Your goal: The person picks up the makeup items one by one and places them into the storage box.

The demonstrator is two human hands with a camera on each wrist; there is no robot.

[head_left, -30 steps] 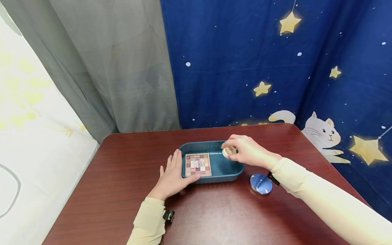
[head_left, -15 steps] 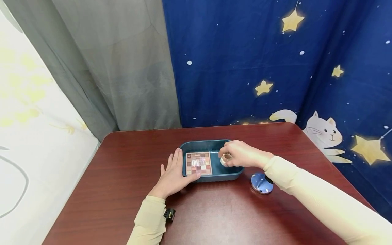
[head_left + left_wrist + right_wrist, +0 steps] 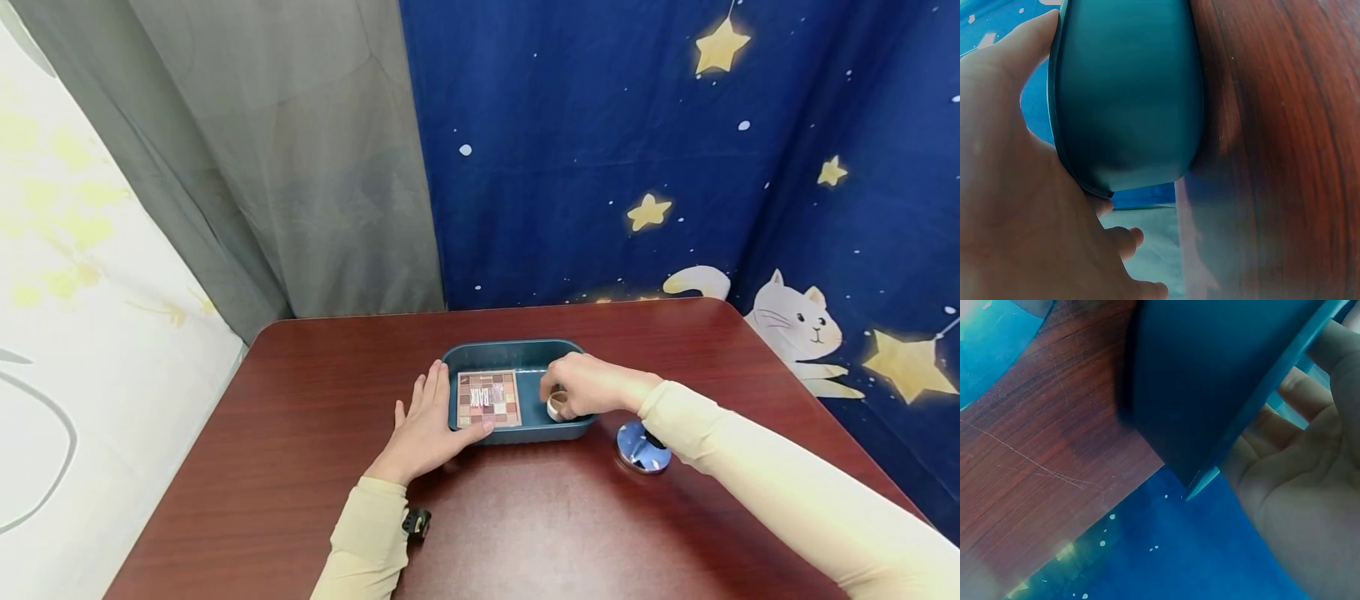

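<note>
A dark teal tray point(image 3: 525, 435) with rounded corners stands on the table. Across its left end lies my left hand point(image 3: 423, 429), fingers extended along the side and thumb over the front rim. A square eyeshadow palette point(image 3: 487, 400) with a chequered lid and large letters lies flat in the left half. My right hand point(image 3: 596, 383) reaches into the right half and pinches a small round jar point(image 3: 556, 407) with a white rim, low inside the tray. In the right wrist view the tray wall point(image 3: 1197, 381) hides the jar and the fingertips.
A shiny round compact point(image 3: 642, 450), reflecting blue, lies on the table right of the tray, beneath the right wrist. The reddish-brown table point(image 3: 330, 417) ends at a grey curtain point(image 3: 337, 167) and a blue star-patterned one point(image 3: 562, 167).
My right hand has lowered the small jar deeper into the right half of the tray, moving slightly left and down. The left hand has stayed on the tray.
</note>
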